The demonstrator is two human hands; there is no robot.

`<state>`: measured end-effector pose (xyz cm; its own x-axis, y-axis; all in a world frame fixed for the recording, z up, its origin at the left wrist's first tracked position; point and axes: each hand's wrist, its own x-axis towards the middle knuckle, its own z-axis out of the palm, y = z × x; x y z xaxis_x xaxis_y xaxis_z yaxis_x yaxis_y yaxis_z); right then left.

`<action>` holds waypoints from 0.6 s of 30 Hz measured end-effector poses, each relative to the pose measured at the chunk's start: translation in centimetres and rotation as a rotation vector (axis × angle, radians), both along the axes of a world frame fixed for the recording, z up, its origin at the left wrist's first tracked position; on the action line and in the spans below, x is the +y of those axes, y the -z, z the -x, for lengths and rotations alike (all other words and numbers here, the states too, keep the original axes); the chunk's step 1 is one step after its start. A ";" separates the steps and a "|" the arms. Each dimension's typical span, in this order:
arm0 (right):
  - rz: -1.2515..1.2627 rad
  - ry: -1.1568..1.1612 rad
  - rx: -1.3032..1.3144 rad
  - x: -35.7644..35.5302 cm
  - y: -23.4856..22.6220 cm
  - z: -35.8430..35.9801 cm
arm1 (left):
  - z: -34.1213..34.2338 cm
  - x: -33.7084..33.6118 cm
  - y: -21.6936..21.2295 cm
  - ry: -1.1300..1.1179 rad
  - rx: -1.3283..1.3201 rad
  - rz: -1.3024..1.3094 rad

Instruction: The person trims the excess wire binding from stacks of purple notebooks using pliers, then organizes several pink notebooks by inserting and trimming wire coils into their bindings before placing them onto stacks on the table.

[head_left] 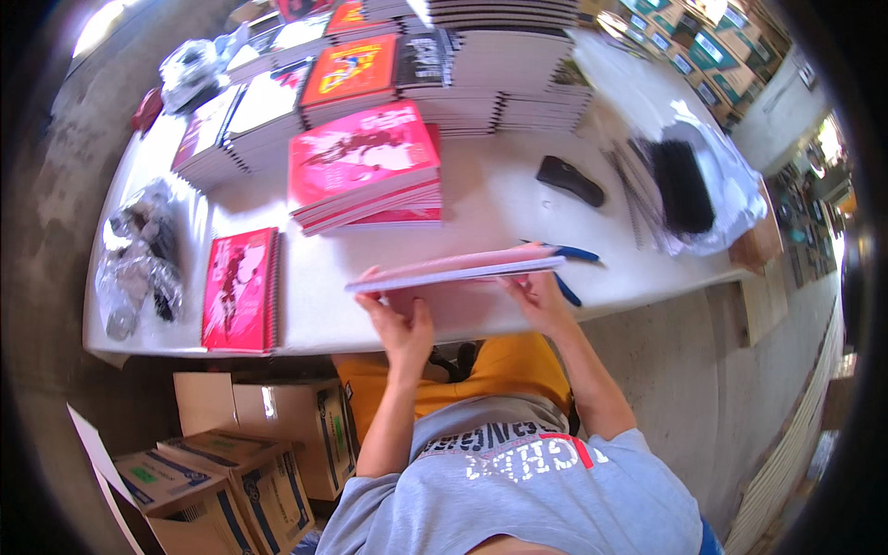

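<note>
Both my hands hold a thin pink book block (453, 268) nearly edge-on above the table's front edge, its white page edges toward me. My left hand (402, 333) grips its left end, thumb on the underside. At the right end, my right hand (541, 298) pinches it; some fingers are hidden behind it. Just past that hand lie blue-handled pliers (578, 254), partly covered. One pink spiral-bound notebook (242, 289) lies flat to the left. Beyond the held block is a stack of pink notebooks (365, 157).
Tall stacks of spiral notebooks (518, 69) line the table's far side. On the right lie a dark case (571, 180), thin coils (631, 194) and a black bristly bundle (683, 185) on plastic. Crumpled clear plastic (139, 259) sits left; cardboard boxes (250, 472) stand below.
</note>
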<state>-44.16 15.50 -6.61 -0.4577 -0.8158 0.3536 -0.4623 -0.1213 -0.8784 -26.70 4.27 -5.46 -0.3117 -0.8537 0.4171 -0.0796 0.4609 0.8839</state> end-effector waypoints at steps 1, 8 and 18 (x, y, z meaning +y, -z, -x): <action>0.040 0.016 0.034 0.1 0.4 0.0 | 0.0 -0.1 -0.6 0.039 0.075 -0.148; -0.071 -0.095 -0.100 -1.6 -2.2 -2.7 | 3.2 3.4 -8.7 -0.120 -0.444 0.747; -0.829 0.916 0.702 3.2 -4.5 22.9 | 3.5 2.6 -8.3 0.038 -0.364 0.764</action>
<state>-67.04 18.66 -2.07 -0.8612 -0.4114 0.2984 -0.4580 0.8828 -0.1047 -30.20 6.83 2.82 -0.5608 -0.3644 0.7434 -0.2713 0.9292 0.2508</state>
